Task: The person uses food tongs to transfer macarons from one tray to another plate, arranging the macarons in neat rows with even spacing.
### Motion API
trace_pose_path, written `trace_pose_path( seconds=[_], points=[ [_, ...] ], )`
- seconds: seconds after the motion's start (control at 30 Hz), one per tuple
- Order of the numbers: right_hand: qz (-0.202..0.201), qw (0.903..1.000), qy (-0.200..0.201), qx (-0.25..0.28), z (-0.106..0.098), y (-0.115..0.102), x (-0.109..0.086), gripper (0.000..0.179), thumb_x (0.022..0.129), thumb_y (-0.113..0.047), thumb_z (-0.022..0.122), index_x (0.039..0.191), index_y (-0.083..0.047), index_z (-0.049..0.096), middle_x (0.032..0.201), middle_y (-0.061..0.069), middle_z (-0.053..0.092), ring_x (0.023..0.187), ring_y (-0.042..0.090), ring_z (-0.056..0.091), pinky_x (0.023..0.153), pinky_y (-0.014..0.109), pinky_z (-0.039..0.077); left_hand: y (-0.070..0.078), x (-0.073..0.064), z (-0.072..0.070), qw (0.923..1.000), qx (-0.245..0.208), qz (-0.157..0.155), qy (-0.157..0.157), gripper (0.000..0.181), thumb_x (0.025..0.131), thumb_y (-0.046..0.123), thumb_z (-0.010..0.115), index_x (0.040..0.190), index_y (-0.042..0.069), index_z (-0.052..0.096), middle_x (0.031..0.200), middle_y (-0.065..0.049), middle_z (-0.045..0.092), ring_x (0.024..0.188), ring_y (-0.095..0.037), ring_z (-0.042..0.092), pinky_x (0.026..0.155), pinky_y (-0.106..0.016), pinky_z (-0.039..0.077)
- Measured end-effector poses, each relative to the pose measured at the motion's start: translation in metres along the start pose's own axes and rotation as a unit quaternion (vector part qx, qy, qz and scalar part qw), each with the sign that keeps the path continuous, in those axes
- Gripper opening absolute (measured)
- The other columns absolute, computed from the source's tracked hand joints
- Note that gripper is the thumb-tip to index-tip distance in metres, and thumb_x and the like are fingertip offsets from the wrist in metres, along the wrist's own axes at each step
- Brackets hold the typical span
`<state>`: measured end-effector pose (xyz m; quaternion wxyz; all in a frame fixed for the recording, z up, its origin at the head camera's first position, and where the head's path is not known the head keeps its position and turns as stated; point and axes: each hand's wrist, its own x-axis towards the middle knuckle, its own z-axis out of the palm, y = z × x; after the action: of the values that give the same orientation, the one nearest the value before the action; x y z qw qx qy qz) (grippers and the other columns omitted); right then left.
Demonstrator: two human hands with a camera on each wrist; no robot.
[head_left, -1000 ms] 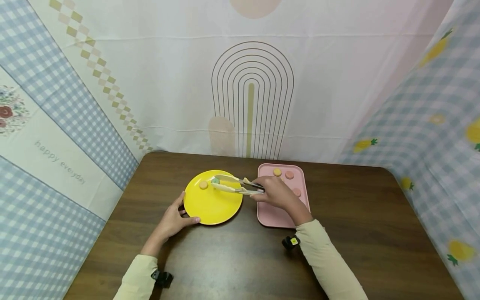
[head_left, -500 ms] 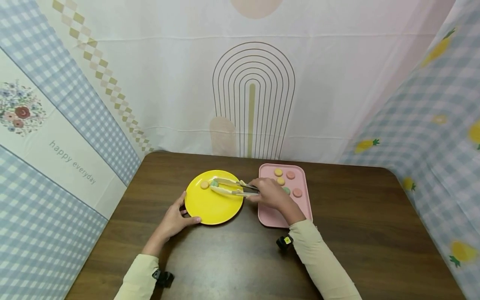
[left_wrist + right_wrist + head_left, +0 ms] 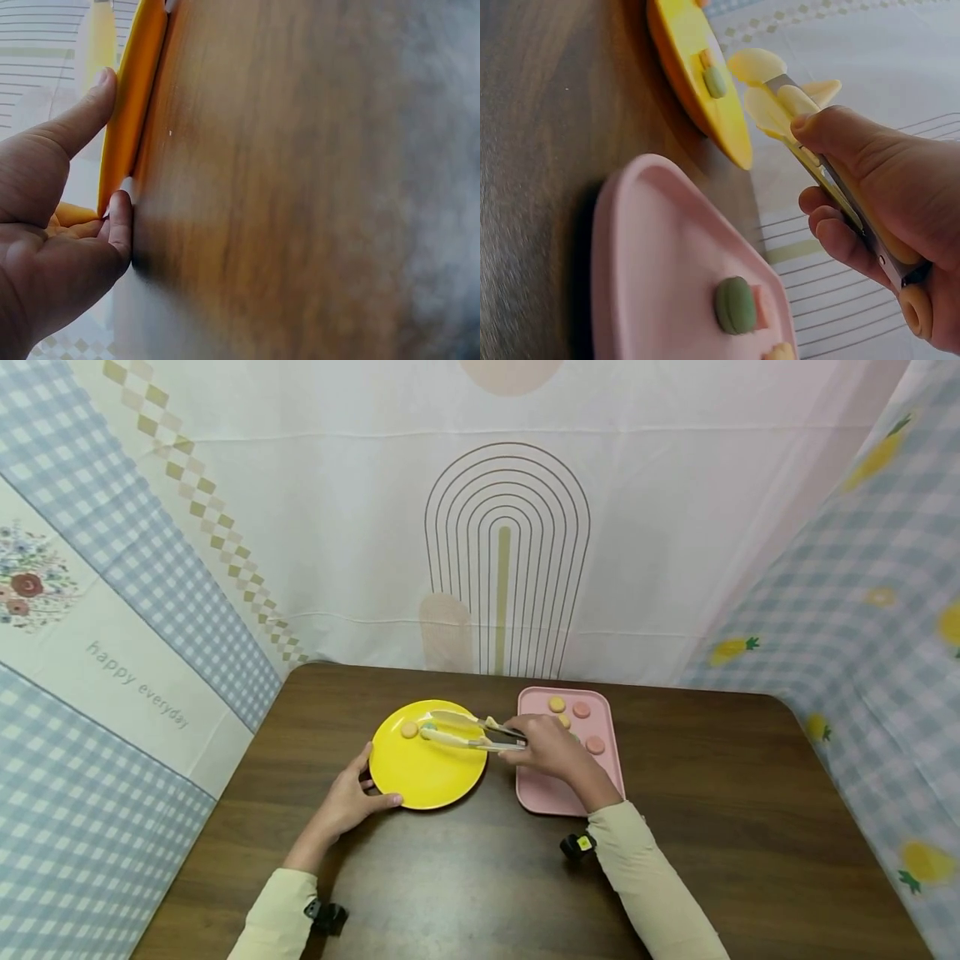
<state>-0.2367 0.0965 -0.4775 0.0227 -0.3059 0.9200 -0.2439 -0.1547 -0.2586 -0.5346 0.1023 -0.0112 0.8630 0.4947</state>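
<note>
My left hand (image 3: 348, 797) pinches the near-left rim of a round yellow plate (image 3: 427, 781), thumb on the rim and fingers beneath it. In the left wrist view the plate edge (image 3: 135, 97) stands between thumb and fingers. My right hand (image 3: 551, 747) grips metal tongs (image 3: 453, 739) with pale yellow tips. Those tips hover over the plate, and the right wrist view shows them spread, with nothing between them. A green macaron (image 3: 715, 82) lies on the plate beside a light orange macaron (image 3: 408, 729); the tongs partly cover the green one in the head view.
Right of the plate lies a pink rectangular tray (image 3: 540, 792), partly under my right hand and forearm. It bears pink macarons (image 3: 595, 745), yellow macarons (image 3: 557, 703) and another green macaron (image 3: 735, 305). A patterned cloth backdrop (image 3: 360, 527) hangs behind the brown wooden table (image 3: 450, 877).
The green macaron, between the tongs' tips earlier, now lies on the plate beside the orange one. The tongs have parted and lifted from it. My left hand stays on the rim.
</note>
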Motion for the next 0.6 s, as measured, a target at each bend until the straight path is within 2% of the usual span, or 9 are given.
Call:
trace_pose_path(
  seconds=[0.2,0.37,0.47,0.6],
  points=[
    [-0.012,0.9989,0.033,0.031,-0.015,0.008,-0.015,0.037,0.084,-0.025,0.084,0.112,-0.003,0.075,0.091,0.001,0.073,0.069,0.009,0.054,0.062,0.027,0.050,-0.001,0.000,0.001,1.0000,0.001,0.000,-0.001,0.119,0.082,0.031,0.088,0.163,-0.001,0.007,0.162,-0.028,0.028,0.140,-0.040,0.047,0.110,-0.049,0.046],
    [-0.022,0.9972,0.062,0.036,-0.030,0.014,-0.031,0.025,0.082,-0.024,0.086,0.100,-0.010,0.076,0.075,-0.009,0.062,0.065,0.007,0.050,0.058,0.026,0.045,0.000,-0.001,0.002,1.0000,0.000,-0.003,-0.004,0.119,0.082,0.032,0.088,0.163,-0.001,0.007,0.163,-0.029,0.027,0.139,-0.041,0.047,0.110,-0.049,0.046],
    [-0.024,0.9965,0.077,0.020,-0.041,0.015,-0.042,0.027,0.081,-0.026,0.088,0.099,-0.011,0.074,0.074,-0.006,0.059,0.065,0.009,0.047,0.056,0.027,0.043,0.000,-0.001,0.002,1.0000,-0.002,-0.004,-0.005,0.119,0.082,0.032,0.088,0.163,0.000,0.006,0.163,-0.029,0.025,0.138,-0.042,0.048,0.108,-0.048,0.048],
    [-0.021,0.9949,0.098,-0.010,-0.056,0.019,-0.059,0.033,0.082,-0.027,0.088,0.106,-0.009,0.074,0.079,0.000,0.063,0.067,0.010,0.047,0.059,0.029,0.043,0.002,-0.003,0.002,1.0000,-0.002,-0.007,-0.004,0.119,0.082,0.031,0.088,0.163,0.001,0.006,0.163,-0.028,0.025,0.136,-0.042,0.050,0.107,-0.048,0.049]
  ],
)
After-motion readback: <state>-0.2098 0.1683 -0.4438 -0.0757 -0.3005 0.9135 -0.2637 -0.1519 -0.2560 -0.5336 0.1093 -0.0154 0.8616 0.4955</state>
